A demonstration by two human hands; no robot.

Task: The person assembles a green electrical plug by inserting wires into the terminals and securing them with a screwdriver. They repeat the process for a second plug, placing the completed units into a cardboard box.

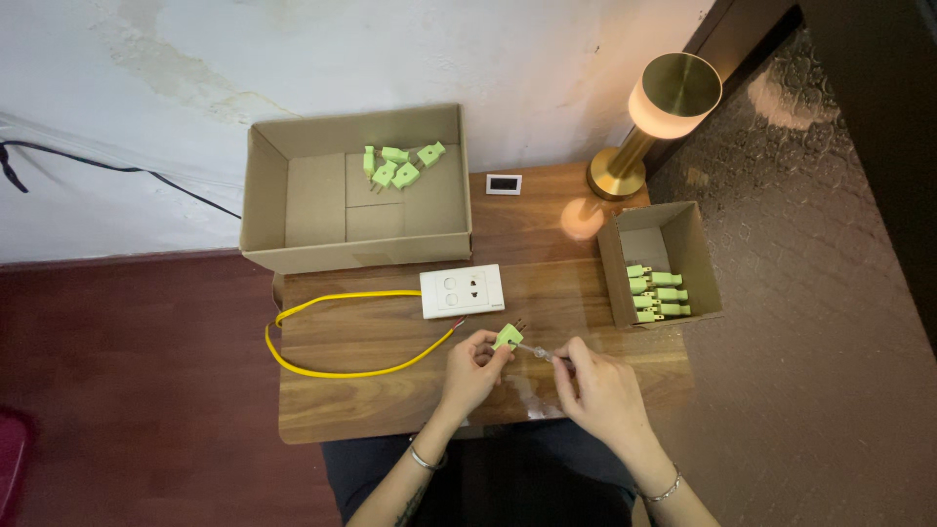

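Observation:
My left hand (472,368) pinches a small light-green plug (508,337) above the front of the wooden table (342,405). My right hand (600,385) grips a thin screwdriver (543,351) with a clear handle, its tip pointing left and touching the plug. Just behind the hands lies a white wall socket plate (462,291) with a yellow cable (337,332) looping out from it to the left.
A big open cardboard box (293,195) at the back left holds several green plugs (398,166). A smaller box (683,239) on the right holds several more green plugs (658,293). A brass lamp (654,117) glows at the back right beside a small white device (504,183).

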